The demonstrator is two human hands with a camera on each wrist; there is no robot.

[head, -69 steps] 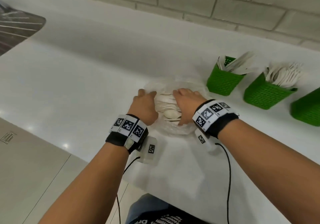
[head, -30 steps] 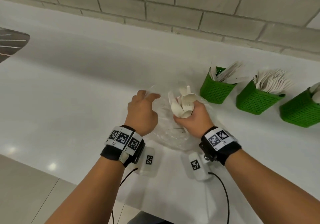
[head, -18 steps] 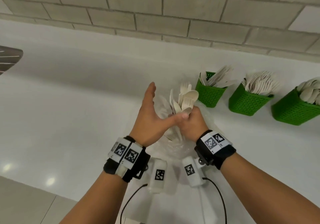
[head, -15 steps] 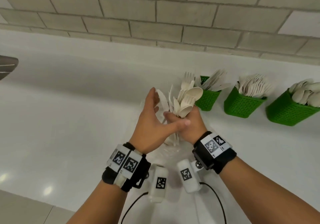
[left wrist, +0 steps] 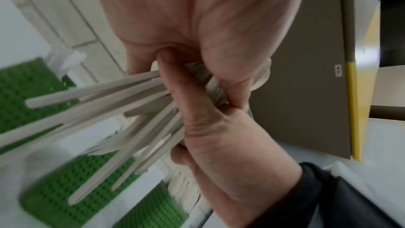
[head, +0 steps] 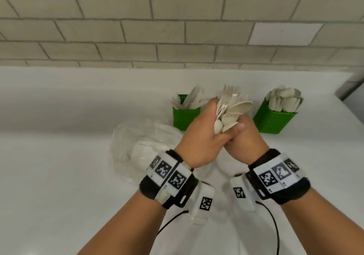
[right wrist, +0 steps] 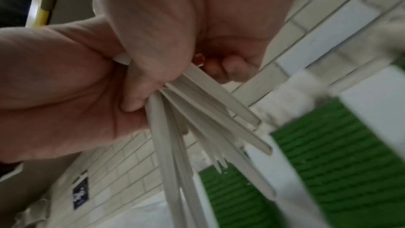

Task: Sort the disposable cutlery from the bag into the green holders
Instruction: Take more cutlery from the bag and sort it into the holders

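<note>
Handles down and heads up, the mixed bunch of pale disposable cutlery (head: pixel 229 113) stands nearly upright above the white desk (head: pixel 59 156). The right hand (head: pixel 244 142) clenches its stems, while the left hand (head: pixel 199 138) wraps it from the other side. Three green mesh holders (head: pixel 274 120) stand just behind; the crumpled clear plastic bag (head: pixel 137 138) lies to the left. Each piece would likely need pulling upward.
</note>
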